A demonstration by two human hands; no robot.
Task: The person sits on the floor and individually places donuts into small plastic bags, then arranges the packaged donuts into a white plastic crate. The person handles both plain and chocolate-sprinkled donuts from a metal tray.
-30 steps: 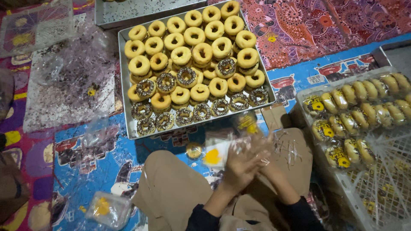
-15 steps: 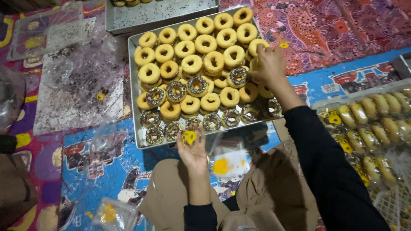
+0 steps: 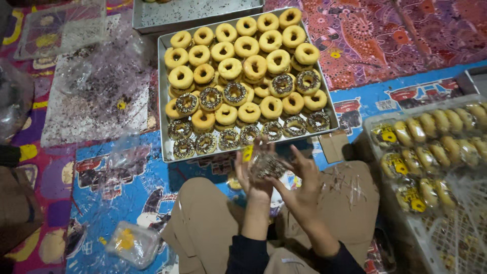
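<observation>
A round doughnut with dark chocolate sprinkles, wrapped in clear plastic film [image 3: 267,165], sits between both hands, just in front of the near edge of the rectangular metal tray [image 3: 163,101] and above the person's beige-trousered knees. The film is crinkled and glossy, with a small yellow label at its upper left corner. The left hand [image 3: 251,175] cups the wrapped doughnut from below and behind, fingers curled loosely around it. The right hand [image 3: 303,177] touches its right side with fingers spread and half open; whether it truly clamps the film cannot be told.

The tray holds rows of ring doughnuts, most with pale yellow glaze [image 3: 238,56], while the nearest rows carry chocolate sprinkles [image 3: 228,138]. To the right, a white plastic crate [image 3: 446,238] holds finished doughnuts in clear wrappers with round yellow labels [image 3: 416,157], lying in rows. At lower left, on the blue patterned mat [image 3: 116,203], lies a small clear plastic bag with yellow inside [image 3: 133,242]. At upper left, a crumpled clear plastic sheet speckled with sprinkles [image 3: 96,96] spreads over the floor covering.
</observation>
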